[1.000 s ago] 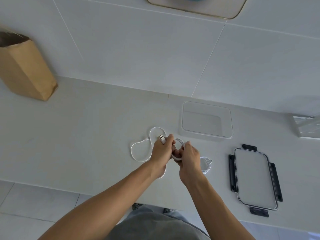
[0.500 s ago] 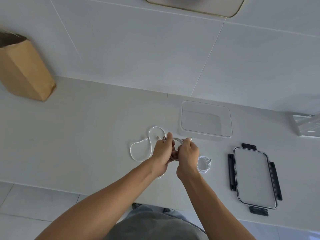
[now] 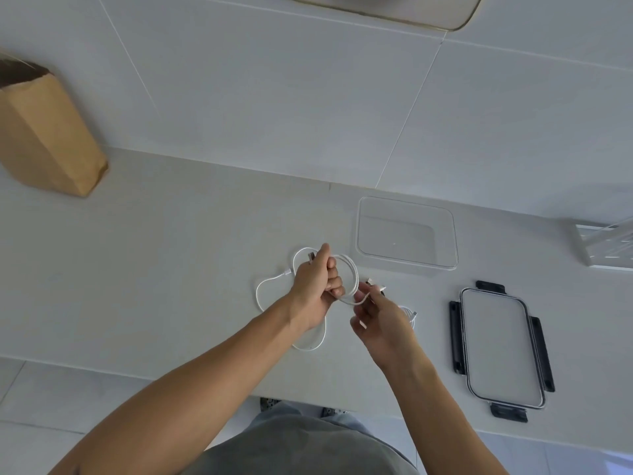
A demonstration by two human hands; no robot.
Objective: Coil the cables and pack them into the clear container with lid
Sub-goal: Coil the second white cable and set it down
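Coiling a white cable over the pale worktop (image 3: 171,269), box and lid waiting open.

The worktop carries everything near its front edge, within arm's reach. The clear rectangular plastic container (image 3: 407,265) sits uncovered toward the back edge, seemingly holding nothing yet, so coils can drop straight in. Its clear lid with four dark clips (image 3: 500,344) lies flat toward the right end, probably set aside until packing is finished. A brown paper bag (image 3: 48,132) stands at the far left corner. The left hand (image 3: 317,286) is curled round the gathered loops of the thin white charging cable (image 3: 349,269), keeping them from springing apart, while slack trails on the worktop. The right hand (image 3: 380,317) pinches the cable near its plug end, apparently to feed the next turn. A second small white coiled cable (image 3: 409,311) rests just beside that hand.
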